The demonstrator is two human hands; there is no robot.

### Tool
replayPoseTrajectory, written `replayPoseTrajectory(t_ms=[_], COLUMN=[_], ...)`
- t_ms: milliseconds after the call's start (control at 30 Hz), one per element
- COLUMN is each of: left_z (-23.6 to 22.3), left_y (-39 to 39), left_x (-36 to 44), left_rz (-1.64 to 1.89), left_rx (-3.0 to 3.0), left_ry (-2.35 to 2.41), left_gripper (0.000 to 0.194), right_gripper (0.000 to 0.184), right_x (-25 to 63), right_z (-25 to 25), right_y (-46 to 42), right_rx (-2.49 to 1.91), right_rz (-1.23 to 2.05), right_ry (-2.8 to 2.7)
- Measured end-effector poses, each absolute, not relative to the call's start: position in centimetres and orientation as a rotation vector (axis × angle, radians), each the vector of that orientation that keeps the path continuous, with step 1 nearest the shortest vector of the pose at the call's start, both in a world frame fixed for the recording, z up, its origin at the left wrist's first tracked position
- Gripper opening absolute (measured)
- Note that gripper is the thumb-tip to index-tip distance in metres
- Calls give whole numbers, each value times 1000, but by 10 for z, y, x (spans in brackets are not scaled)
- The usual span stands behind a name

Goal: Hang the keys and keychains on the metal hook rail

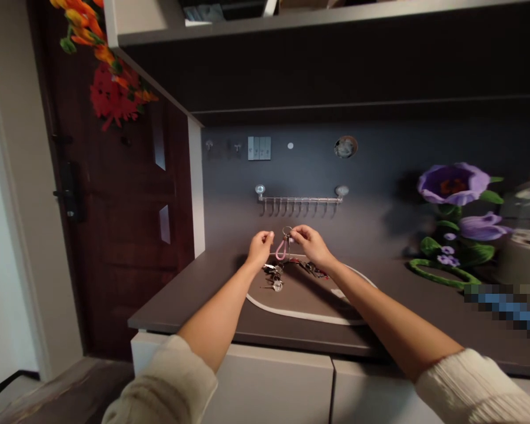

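Observation:
My right hand [311, 242] pinches a metal key ring [287, 230] above the counter. From the ring hangs a pink loop strap [281, 249]. Just left of the ring, my left hand [259, 248] has its thumb and fingertips pressed together; whatever may be between them is too small to make out. Below both hands, several keys [277, 285] lie on a white-rimmed oval tray [291, 313]. More dark, key-like items with bits of red [311, 270] rest farther right on the tray, partly hidden by my right hand and arm.
A rail with several hooks [300, 199] is fixed to the wall behind my hands, beneath a switch panel [259, 148]. Purple artificial flowers [454, 184] stand at the right. An overhead cabinet [335, 70] juts out above. A dark red door [128, 235] is at the left.

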State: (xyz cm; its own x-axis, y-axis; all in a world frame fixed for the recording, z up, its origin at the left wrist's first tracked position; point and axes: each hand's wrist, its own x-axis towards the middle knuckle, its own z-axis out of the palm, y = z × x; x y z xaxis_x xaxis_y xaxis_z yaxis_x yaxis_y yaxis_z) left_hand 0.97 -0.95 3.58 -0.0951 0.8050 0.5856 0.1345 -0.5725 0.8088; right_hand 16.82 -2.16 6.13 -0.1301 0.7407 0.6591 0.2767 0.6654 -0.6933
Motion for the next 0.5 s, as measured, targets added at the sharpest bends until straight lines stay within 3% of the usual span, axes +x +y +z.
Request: replayPoseTrajectory(t_ms=[233, 500], left_z=[30, 30], left_y=[-2, 0], left_x=[-6, -13], left_rz=[1864, 1866], left_rx=[1608, 1400], left_ry=[1514, 1674], left_gripper=[22, 20], right_gripper=[15, 8], right_x=[140, 94], right_z=[99, 114], right_y=[12, 35], right_rx=[-822, -900], right_rz=[664, 870], right_ry=[-1477, -1286])
